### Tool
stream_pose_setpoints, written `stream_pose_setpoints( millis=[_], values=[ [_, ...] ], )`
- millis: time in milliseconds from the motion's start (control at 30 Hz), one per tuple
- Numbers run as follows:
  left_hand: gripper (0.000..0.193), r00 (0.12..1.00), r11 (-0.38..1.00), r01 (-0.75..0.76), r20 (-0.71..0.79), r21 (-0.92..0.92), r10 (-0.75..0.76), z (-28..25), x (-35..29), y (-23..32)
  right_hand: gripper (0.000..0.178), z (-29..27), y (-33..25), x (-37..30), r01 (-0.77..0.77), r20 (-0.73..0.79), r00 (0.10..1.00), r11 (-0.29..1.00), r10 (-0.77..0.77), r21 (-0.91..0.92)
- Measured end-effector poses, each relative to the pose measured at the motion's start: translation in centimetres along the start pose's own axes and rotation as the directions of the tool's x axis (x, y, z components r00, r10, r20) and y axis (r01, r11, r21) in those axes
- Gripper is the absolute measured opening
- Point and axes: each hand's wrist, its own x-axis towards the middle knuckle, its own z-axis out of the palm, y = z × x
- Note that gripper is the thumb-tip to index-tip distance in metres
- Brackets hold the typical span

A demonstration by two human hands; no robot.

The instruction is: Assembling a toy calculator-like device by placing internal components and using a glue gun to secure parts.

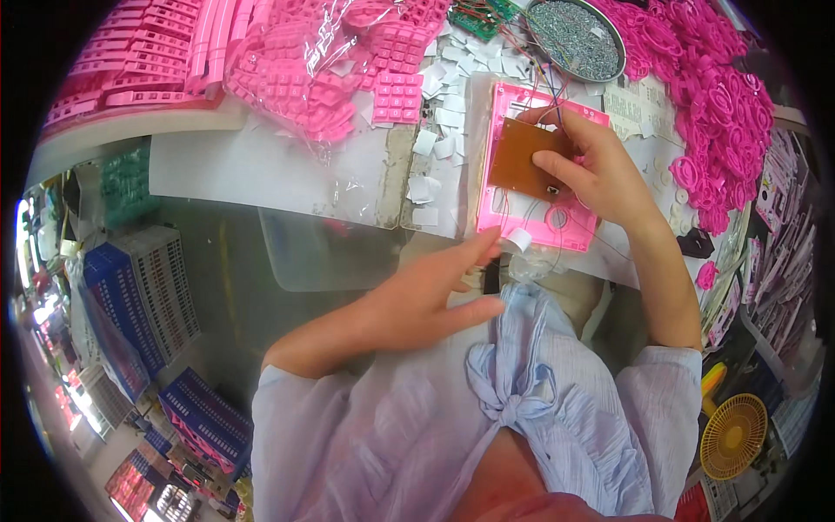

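Observation:
My right hand (604, 170) grips a brown circuit board (520, 161) between thumb and fingers, with thin wires trailing from it. The board is over a pink plastic casing (570, 233) lying near the table's front edge. My left hand (439, 287) is just in front of the casing's near left corner, its thumb apart from the stretched fingers. A small curled white piece (519, 239) is beside the left fingertips; I cannot tell whether they touch it. Crumpled clear plastic (532, 261) shows under the casing's near edge.
Loose white squares (450, 117) lie left of the casing. Pink keypads (398, 96) and bagged pink parts (296, 78) sit farther left. Behind stand a round tray of small metal pieces (570, 39) and green circuit boards (483, 16). Pink rings (718, 130) are heaped at right.

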Motion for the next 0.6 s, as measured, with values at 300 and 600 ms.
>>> stream_pose_setpoints(
  millis=[300,600],
  values=[
    [0.035,0.880,0.772,-0.086,-0.315,0.630,0.355,-3.9,1.1,2.5,0.035,-0.2,-0.4,1.0,-0.040,-0.010,0.999,0.981,0.038,-0.192],
    [0.012,0.781,0.610,-0.168,-0.273,0.775,0.561,-4.2,5.6,1.1,0.034,-0.1,-1.0,1.2,-0.037,-0.061,0.998,0.951,0.019,-0.308]
  ],
)
